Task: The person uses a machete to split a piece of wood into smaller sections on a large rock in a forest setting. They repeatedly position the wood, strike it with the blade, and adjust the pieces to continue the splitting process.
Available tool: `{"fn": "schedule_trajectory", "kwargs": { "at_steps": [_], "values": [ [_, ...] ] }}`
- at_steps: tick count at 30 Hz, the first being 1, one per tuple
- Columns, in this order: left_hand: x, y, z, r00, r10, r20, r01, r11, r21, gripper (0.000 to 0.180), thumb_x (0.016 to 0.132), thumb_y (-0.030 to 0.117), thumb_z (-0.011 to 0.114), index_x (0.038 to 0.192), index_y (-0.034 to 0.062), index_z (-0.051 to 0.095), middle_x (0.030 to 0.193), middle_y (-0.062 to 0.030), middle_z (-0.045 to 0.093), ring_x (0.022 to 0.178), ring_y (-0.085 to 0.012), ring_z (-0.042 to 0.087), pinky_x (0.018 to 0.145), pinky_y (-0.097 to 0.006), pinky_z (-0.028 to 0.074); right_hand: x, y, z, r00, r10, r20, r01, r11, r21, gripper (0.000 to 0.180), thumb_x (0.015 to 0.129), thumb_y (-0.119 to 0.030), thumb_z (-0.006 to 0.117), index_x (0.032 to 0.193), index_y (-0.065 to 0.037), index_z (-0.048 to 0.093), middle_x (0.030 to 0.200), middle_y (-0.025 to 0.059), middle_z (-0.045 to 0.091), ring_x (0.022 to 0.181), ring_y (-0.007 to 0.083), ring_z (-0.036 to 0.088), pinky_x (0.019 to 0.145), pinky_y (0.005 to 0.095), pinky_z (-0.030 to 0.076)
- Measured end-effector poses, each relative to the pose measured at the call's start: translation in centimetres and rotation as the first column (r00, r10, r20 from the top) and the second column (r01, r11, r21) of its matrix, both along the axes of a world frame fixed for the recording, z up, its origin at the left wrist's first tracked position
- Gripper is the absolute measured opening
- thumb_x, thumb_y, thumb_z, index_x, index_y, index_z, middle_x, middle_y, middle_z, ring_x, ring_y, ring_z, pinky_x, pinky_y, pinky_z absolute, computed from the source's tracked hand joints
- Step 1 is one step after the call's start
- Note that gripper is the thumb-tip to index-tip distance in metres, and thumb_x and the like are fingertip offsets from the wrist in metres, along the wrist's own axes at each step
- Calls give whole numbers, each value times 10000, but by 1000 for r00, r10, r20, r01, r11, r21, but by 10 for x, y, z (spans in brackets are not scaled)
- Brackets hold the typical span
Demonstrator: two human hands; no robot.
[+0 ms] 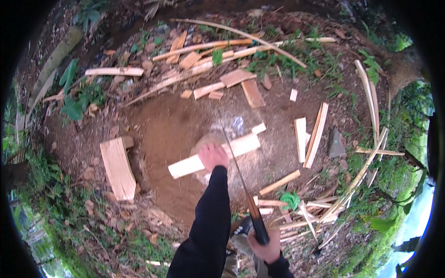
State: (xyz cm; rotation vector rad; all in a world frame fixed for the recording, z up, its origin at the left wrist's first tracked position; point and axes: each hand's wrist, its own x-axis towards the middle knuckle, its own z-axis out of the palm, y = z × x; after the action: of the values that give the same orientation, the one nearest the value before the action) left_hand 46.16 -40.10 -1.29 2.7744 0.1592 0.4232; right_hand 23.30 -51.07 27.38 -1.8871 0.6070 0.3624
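Observation:
A pale wooden board lies slantwise across a round, light-coloured block near the middle of the ground. My left hand grips the board from above, its fingers curled over it. A long, thin saw crosses the board just right of that hand, its blade pointing away from me. My right hand is wrapped round the saw's dark handle at the lower middle. A short wood offcut sits beside the board's right end. Whether the blade has cut into the board is too small to tell.
A wide plank rests on the left. Two upright-lying strips and a grey stone are at the right. Long strips are strewn along the far side, with more scraps at the near right. My shoe shows below.

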Motion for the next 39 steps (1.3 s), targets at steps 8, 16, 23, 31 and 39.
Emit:
{"fn": "schedule_trajectory", "kwargs": {
  "at_steps": [8,16,23,31,39],
  "values": [
    [4,-2,15,997,72,22,-69,990,-121,203,854,231,554,775,48,520,818,-177,511,833,-383,498,770,-486,370,19,6,19,1000,14,-1,-14,1000,-10,138,712,-105,740,656,-34,636,524,77,580,492,160,620,496,303,462],
    [2,-8,16,997,71,-10,-72,992,-105,209,853,250,541,801,48,532,857,-161,512,852,-360,501,812,-471,375,60,-1,-41,982,155,109,-139,979,-146,251,746,-133,727,618,-12,548,506,83,509,433,186,501,456,333,388],
    [2,-10,20,998,69,-4,-68,985,-155,174,834,233,555,803,63,543,870,-170,528,863,-369,506,795,-478,375,33,-6,8,997,70,27,-67,995,-80,188,713,-120,735,640,-19,594,503,95,529,439,218,563,454,332,421],
    [4,-4,16,996,85,-1,-84,992,-98,181,844,234,548,794,60,548,859,-157,527,855,-359,505,794,-471,379,4,-5,16,982,173,-70,-178,981,-76,103,723,-133,722,744,-51,664,532,68,586,460,240,604,510,342,474],
    [1,-4,13,994,95,-59,-102,987,-126,189,838,248,550,818,61,537,859,-154,508,869,-355,500,819,-467,371,71,3,-30,986,126,110,-120,991,-64,262,756,-124,733,613,-8,546,491,66,508,421,136,496,445,292,371]
  ]
}}
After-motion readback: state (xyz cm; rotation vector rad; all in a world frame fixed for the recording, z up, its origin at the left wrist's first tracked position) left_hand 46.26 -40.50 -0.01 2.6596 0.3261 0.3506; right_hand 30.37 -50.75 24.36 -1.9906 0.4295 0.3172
